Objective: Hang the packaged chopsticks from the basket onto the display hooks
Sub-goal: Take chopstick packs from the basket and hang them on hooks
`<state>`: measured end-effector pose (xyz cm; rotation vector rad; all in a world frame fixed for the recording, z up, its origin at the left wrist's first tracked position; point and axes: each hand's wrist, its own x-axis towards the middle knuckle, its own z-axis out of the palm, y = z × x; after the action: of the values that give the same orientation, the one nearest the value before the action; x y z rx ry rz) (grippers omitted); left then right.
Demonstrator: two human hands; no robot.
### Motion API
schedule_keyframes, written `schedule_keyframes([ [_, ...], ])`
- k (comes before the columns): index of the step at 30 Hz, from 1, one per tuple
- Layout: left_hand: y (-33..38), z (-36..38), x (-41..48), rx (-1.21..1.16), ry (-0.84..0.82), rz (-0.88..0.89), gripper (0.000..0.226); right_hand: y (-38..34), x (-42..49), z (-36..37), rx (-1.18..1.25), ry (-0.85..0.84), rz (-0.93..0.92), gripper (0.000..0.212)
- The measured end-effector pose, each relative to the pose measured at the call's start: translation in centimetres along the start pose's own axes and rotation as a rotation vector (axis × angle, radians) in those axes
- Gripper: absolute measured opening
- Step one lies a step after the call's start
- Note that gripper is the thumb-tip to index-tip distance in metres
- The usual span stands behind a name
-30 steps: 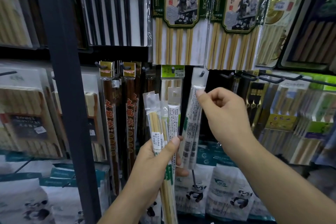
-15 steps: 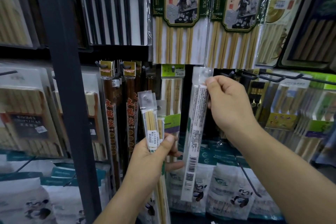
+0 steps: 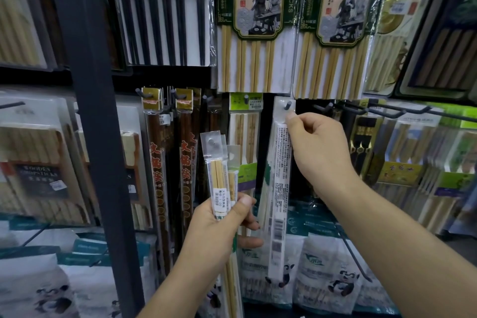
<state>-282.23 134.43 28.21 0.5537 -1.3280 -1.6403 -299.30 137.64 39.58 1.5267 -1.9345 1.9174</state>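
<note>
Right hand (image 3: 316,147) pinches chopstick pack (image 3: 280,183) top at hook (image 3: 287,105), long axis vertical; left hand (image 3: 219,227) grips spare packs (image 3: 219,178) upright.

The right hand (image 3: 317,147) pinches the top of a clear pack (image 3: 280,188) between thumb and forefinger. Just above its fingertips, a hook (image 3: 287,106) tip shows at the pack's hole. The pack hangs slightly tilted below the hand. The left hand (image 3: 216,230), lower and to the left, grips spare packs (image 3: 216,175) upright. Panda bags (image 3: 330,266) sit below both hands.
</note>
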Motion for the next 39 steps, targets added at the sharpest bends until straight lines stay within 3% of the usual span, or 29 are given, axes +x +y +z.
schedule_keyframes([
  [11, 0.9, 0.6, -0.7, 0.106, -0.026, 0.030, 0.023, 1.3, 1.5, 1.1, -0.078, 0.043, -0.013, 0.037],
  [15, 0.8, 0.6, -0.8, 0.093, -0.083, 0.041, 0.031, 1.6, 0.5, 1.0, -0.083, 0.066, 0.021, 0.024],
  [18, 0.7, 0.5, -0.9, 0.070, -0.133, 0.043, 0.037, 1.5, -1.3, 0.7, -0.061, 0.081, 0.022, 0.026],
  [21, 0.6, 0.7, -1.0, 0.070, -0.146, 0.031, 0.050, 0.8, -3.5, 0.3, 0.064, -0.114, 0.023, 0.036],
  [24, 0.5, 1.0, -0.9, 0.052, -0.153, 0.035, 0.059, 0.0, -5.1, 0.3, 0.140, -0.364, 0.017, 0.024],
  [28, 0.7, 1.3, -1.0, 0.041, -0.206, 0.040, 0.053, -0.2, -5.8, 0.6, 0.162, -0.439, 0.045, 0.011],
  [31, 0.9, 1.3, -1.0, 0.040, -0.183, 0.039, 0.040, -0.4, -5.6, 0.3, 0.188, -0.406, 0.049, 0.013],
  [35, 0.4, 0.8, -0.4, -0.033, -0.084, 0.006, 0.027, -1.1, -4.2, -0.4, 0.215, -0.214, 0.016, 0.020],
  [39, -0.2, 0.4, 0.0, 0.126, -0.030, 0.017, 0.033, -1.8, -1.8, -1.1, 0.245, -0.036, 0.024, 0.024],
])
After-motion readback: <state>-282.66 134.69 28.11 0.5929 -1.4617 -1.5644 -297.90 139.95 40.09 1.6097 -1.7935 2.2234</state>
